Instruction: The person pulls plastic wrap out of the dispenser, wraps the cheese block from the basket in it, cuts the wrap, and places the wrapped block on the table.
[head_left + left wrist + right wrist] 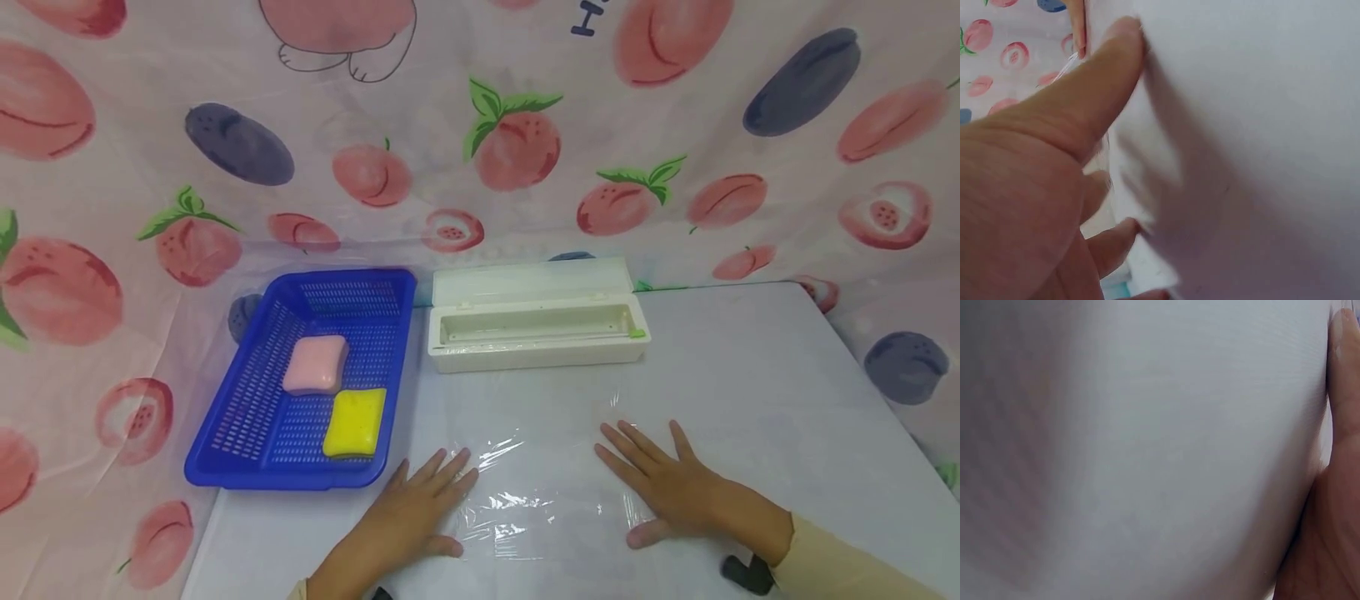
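Note:
A sheet of clear plastic wrap (517, 508) lies on the white table, its wrinkles catching the light. My left hand (408, 512) is at its left edge with fingers spread and fingertips on the film. At the right edge rests my right hand (671, 487), its fingers likewise spread and straight. In the left wrist view, the left thumb (1085, 87) reaches down close to the white surface. The right wrist view shows only part of the right hand (1335, 512) beside the white surface. Neither hand grips anything.
Behind the film stands a long white dispenser box (536, 358), lid raised, with a small green piece (637, 333) at its right end. To the left, a blue basket (247, 417) holds a pink soap bar (315, 365) and a yellow one (356, 423). A fruit-print curtain (420, 108) hangs behind.

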`<state>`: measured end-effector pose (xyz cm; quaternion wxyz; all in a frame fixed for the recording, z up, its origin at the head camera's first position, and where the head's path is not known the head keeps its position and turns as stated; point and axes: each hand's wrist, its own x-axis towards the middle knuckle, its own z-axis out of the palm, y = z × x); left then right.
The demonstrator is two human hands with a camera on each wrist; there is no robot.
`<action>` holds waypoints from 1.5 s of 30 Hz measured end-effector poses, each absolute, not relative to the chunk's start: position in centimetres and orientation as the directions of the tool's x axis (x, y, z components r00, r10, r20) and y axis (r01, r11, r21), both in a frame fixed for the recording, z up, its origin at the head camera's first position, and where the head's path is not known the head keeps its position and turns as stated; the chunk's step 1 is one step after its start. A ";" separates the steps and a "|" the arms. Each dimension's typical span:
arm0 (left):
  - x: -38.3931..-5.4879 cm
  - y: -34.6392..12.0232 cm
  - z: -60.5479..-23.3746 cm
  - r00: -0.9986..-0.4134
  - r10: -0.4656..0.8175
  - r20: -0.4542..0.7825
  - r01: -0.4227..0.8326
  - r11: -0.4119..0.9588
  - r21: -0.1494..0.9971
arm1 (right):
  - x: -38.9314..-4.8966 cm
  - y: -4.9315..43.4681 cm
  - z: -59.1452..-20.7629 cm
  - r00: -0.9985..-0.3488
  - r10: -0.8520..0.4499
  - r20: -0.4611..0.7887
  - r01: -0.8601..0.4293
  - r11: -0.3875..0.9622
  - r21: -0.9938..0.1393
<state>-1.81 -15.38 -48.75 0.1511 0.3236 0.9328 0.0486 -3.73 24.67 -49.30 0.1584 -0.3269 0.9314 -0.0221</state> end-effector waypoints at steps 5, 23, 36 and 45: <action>-1.3 -16.0 -47.4 -0.767 0.607 -0.209 0.584 0.795 0.165 | -3.8 24.5 -49.2 -0.745 -0.607 -0.277 -0.595 0.792 -0.139; -5.8 -22.1 -33.1 -0.941 0.318 -0.111 0.218 0.826 0.520 | -3.6 24.6 -49.2 -0.741 -0.615 -0.269 -0.606 0.785 -0.126; -14.6 -29.9 -35.3 -0.850 0.247 -0.465 0.025 0.902 0.432 | -3.6 24.4 -49.1 -0.745 -0.611 -0.269 -0.602 0.789 -0.123; -16.4 -30.4 -38.5 -0.728 0.327 -0.602 -0.041 0.856 0.515 | -3.7 24.5 -49.6 -0.752 -0.600 -0.274 -0.591 0.797 -0.125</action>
